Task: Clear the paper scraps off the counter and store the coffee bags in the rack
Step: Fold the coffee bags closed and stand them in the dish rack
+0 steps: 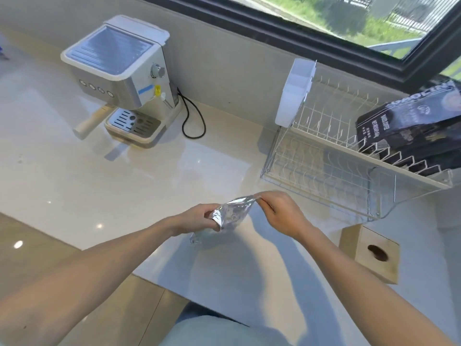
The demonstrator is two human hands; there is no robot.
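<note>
A crinkled silver foil bag (230, 216) hangs just above the white counter (124, 176), held between both hands. My left hand (199, 218) grips its lower left side with the fingers wrapped around it. My right hand (279, 211) pinches the bag's top right corner. A white wire rack (324, 156) stands at the right against the wall. Black coffee bags (409, 121) lie in the right end of its upper tier. No paper scraps show on the counter.
A white espresso machine (122, 81) with a black cord (192, 116) stands at the back left. A wooden box with a round hole (371, 253) sits at the right near the counter's front edge. A window (324, 16) runs along the back wall.
</note>
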